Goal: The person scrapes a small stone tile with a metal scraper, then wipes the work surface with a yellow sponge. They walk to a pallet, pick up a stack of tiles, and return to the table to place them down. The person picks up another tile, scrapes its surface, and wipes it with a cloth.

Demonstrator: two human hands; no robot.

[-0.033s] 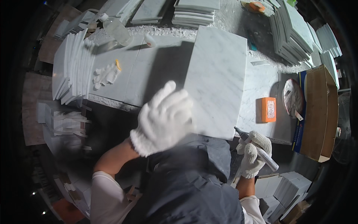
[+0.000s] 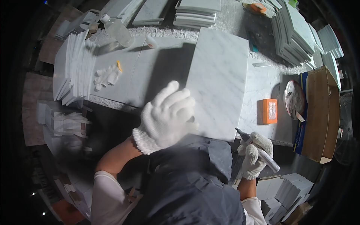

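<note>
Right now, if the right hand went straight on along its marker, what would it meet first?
Most likely the right edge of the stone slab, since the marker in the right hand points there. Depth is unclear; the tip may already touch.

No legible lettering or numbers.

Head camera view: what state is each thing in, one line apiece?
Marble slab: in one piece.
Left hand: gloved, open, at the slab's left edge.
Marker: held, dark end toward the slab.
Right hand: gloved, closed around the marker.
Loose glove: crumpled, unworn.
Clear bottle: capped.
Orange block: resting on the worktop.
</note>
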